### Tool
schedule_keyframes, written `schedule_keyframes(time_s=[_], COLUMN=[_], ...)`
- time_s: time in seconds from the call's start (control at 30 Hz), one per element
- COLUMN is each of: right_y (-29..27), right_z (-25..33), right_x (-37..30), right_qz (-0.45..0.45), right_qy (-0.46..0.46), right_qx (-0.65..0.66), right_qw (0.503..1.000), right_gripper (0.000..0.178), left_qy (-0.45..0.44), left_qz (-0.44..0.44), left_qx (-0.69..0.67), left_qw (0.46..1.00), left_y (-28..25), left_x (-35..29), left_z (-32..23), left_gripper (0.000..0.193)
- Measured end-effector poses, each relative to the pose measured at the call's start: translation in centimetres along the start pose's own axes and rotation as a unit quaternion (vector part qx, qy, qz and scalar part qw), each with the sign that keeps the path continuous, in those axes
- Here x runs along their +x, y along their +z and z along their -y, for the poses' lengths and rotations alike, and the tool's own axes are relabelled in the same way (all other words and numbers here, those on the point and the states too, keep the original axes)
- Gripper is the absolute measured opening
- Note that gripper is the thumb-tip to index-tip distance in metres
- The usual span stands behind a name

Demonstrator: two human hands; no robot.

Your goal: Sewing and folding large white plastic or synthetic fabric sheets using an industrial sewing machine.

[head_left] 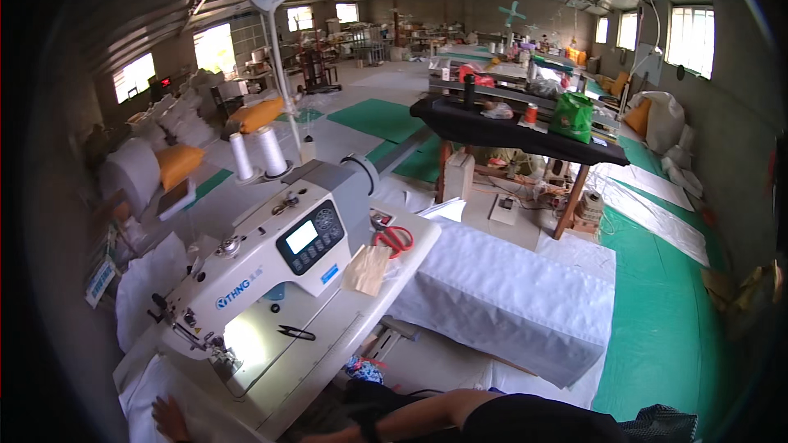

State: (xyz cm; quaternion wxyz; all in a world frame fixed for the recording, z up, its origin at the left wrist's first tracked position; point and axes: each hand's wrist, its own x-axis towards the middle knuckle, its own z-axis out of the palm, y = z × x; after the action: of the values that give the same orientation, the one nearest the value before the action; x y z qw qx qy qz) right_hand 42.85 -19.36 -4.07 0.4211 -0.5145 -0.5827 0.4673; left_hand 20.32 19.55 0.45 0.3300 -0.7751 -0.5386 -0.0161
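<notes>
At the lower left, my left hand lies on a white sheet of fabric, fingers stretched out. The fabric hangs over the table's left end, beside the needle area of a white sewing machine whose lamp is lit. From the lower right my right forearm, a dark band at its wrist, reaches left along the lower edge. Only a sliver of my right hand shows there; its fingers are cut off. Black thread snips lie on the machine bed, near a small dark round part.
Red-handled scissors and a tan piece of material lie on the table's right side. Two white thread cones stand behind the machine. White fabric covers a long surface to the right, with green floor sheeting beyond.
</notes>
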Motion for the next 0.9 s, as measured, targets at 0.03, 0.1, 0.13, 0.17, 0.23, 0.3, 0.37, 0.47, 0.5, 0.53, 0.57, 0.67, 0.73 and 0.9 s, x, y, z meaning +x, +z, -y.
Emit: schedule_keyframes(time_s=[0.03,0.1,0.13,0.17,0.23,0.3,0.37,0.47,0.5,0.53,0.57,0.67,0.73,0.9], right_y=[0.2,0.4,0.2,0.0,-0.3,0.5,2.8,6.9,7.7,8.3,8.7,8.1,7.5,5.7], right_z=[-0.7,-1.4,-1.4,-1.4,-1.2,-1.1,-1.3,-1.8,-1.7,-1.4,-0.8,1.3,2.8,3.4], right_x=[-0.3,-1.4,-2.2,-3.1,-4.5,-5.3,-5.5,-5.4,-5.3,-5.4,-5.6,-7.2,-9.3,-12.5], right_qz=[0.015,0.04,0.049,0.058,0.073,0.09,0.13,0.198,0.211,0.212,0.189,0.139,0.186,0.231], right_qy=[0.029,0.078,0.094,0.106,0.12,0.122,0.118,0.089,0.064,0.047,0.077,0.176,0.234,0.323], right_qx=[0.03,0.074,0.09,0.105,0.129,0.148,0.169,0.233,0.269,0.314,0.335,0.372,0.29,0.278], right_qw=[0.999,0.993,0.99,0.987,0.982,0.977,0.97,0.948,0.938,0.924,0.92,0.901,0.909,0.875], right_gripper=[0.038,0.036,0.035,0.034,0.033,0.032,0.03,0.029,0.028,0.028,0.027,0.028,0.031,0.036], left_qy=[-0.04,-0.081,-0.007,0.066,0.111,0.093,0.129,0.209,0.215,0.195,0.173,0.096,0.054,0.031], left_qz=[0.052,0.099,0.08,0.062,0.073,0.161,0.039,-0.141,-0.168,-0.115,0.005,0.131,0.168,0.206], left_qx=[-0.066,-0.136,-0.124,-0.112,-0.12,-0.161,-0.167,-0.265,-0.267,-0.284,-0.225,-0.277,-0.268,-0.267], left_qw=[0.996,0.982,0.989,0.99,0.984,0.969,0.977,0.931,0.924,0.932,0.959,0.947,0.947,0.941], left_y=[0.4,0.1,-1.0,-2.1,-5.5,-8.9,-11.0,-12.6,-13.1,-13.7,-14.5,-17.5,-19.4,-21.3], left_x=[-0.4,-1.3,-2.3,-3.5,-6.1,-9.8,-12.8,-15.9,-16.3,-16.3,-16.7,-16.4,-16.2,-14.2], left_z=[0.3,0.0,-0.5,-1.3,-2.7,-4.4,-6.0,-6.8,-6.8,-6.9,-6.7,-6.8,-6.7,-7.1], left_gripper=[0.052,0.053,0.051,0.05,0.051,0.059,0.063,0.053,0.051,0.055,0.059,0.071,0.073,0.074])
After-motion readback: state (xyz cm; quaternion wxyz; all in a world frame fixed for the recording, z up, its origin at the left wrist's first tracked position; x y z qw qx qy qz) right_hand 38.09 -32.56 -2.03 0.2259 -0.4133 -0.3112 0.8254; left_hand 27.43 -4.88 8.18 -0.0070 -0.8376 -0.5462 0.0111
